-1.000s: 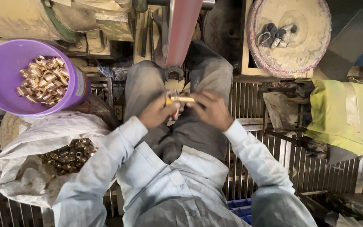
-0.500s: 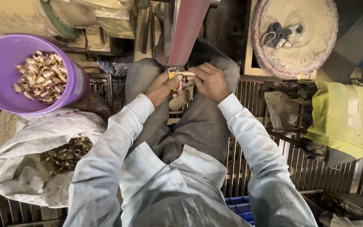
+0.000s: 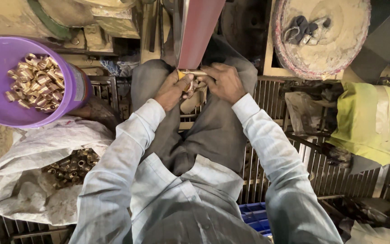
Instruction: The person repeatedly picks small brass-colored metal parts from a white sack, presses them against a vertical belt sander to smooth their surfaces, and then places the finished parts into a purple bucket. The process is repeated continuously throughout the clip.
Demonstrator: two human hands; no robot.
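- One brass fitting (image 3: 194, 73), short and tube-shaped, sits just above the middle of the frame, held level between both hands and pressed to the lower end of the belt.
- One left hand (image 3: 173, 89) closes its fingers round the left end of the fitting, thumb on top.
- One right hand (image 3: 224, 82) pinches the right end of the fitting, fingers curled over it and knuckles up.
- One reddish sanding belt (image 3: 199, 31) runs down from the top centre of the frame; its lower edge touches the fitting.
- One purple plastic tub (image 3: 71, 79) stands at the upper left, holding a heap of bright brass pieces (image 3: 34, 88); they are too many and too piled up to count.
- One white sack (image 3: 28, 180) lies open at the lower left, just below the tub, with a second heap of duller brass pieces (image 3: 71, 168) in its mouth, also too tangled to count.
- One round dusty wheel (image 3: 321, 36) fills the upper right, with one dark bundle of rag (image 3: 301, 26) lying on it.
- One yellow-green cloth (image 3: 371, 122) hangs at the right edge, well apart from the hands.
- One blue plastic crate (image 3: 256, 216) shows a corner at the bottom centre, partly hidden behind the person's shirt.
- A metal grille floor (image 3: 271, 95) runs beneath the knees, its bars too many to count.
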